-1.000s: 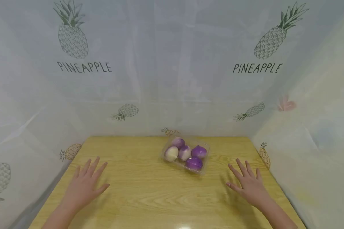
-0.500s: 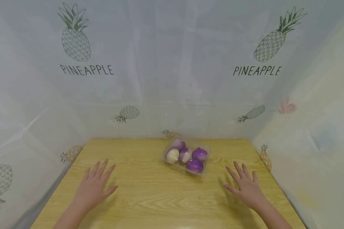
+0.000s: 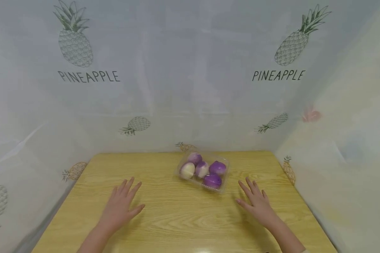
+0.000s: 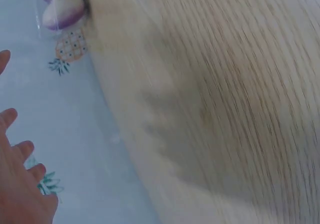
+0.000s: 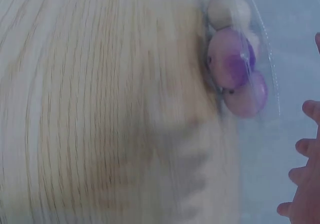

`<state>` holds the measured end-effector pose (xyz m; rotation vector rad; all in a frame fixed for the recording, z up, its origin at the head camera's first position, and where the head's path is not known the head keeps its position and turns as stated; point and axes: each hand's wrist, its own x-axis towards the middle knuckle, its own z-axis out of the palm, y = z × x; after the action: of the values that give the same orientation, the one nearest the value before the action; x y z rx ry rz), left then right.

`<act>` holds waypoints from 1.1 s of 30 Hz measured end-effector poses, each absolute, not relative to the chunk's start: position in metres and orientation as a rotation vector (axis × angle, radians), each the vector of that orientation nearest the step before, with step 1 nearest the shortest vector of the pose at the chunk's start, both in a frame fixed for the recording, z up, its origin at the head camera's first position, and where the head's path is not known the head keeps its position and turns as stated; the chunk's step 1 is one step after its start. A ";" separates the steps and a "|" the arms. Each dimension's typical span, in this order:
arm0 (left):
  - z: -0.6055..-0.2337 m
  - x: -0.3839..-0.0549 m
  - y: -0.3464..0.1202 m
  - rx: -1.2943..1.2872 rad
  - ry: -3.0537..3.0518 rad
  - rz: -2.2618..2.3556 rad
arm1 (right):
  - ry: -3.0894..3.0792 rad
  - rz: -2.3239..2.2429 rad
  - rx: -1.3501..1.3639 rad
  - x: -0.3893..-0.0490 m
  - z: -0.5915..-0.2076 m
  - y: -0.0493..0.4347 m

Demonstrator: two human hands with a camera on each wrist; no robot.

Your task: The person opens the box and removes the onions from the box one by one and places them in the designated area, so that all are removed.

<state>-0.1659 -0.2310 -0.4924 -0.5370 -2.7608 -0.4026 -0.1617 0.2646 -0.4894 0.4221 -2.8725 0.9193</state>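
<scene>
Nearest in the head view, two bare forearms reach in from the bottom edge, a bit of pale sleeve [image 3: 305,251] showing at the right wrist's side of the frame. The left hand [image 3: 118,207] is released, palm down, its fingers spread and its thumb pointing inward. The right hand [image 3: 258,206] is likewise released, fingers apart and holding nothing. Both are above the wood-grained surface [image 3: 177,221], which carries their soft shadows.

Farther on, between the hands and beyond their fingertips, a clear plastic container [image 3: 197,182] rests near the far edge of the surface, set at an angle with its right end closer to the person. Neither hand touches it; the right hand is the nearer. Whether a lid is closed over it cannot be told.

Five rounded purple-and-cream pieces lie inside, turnips or onions by their look. At the front is a deep purple piece [image 3: 213,181], with another purple piece [image 3: 218,168] behind it to the right. A mostly cream piece [image 3: 187,170] sits at the left, a two-toned piece [image 3: 202,169] in the middle, and a purple-topped piece [image 3: 194,158] at the back.

Behind the surface hangs a whitish sheet [image 3: 183,95] printed with pineapples and the word "PINEAPPLE" twice.
</scene>
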 end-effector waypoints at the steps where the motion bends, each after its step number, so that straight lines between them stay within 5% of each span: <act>1: -0.494 -0.166 -0.228 -0.534 -2.770 -0.422 | -2.871 0.941 0.415 -0.162 -0.491 0.262; 15: -0.508 -0.186 -0.179 -0.558 -2.725 -0.692 | -2.715 1.606 0.314 -0.160 -0.513 0.225; 33: -0.521 -0.224 -0.130 -0.344 -2.715 -1.366 | -2.525 1.709 0.160 -0.180 -0.521 0.201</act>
<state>-0.2236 -0.1300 -0.5206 -0.3436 -2.7145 -1.3657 -0.1797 0.2014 -0.5208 0.1596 -2.5252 1.7095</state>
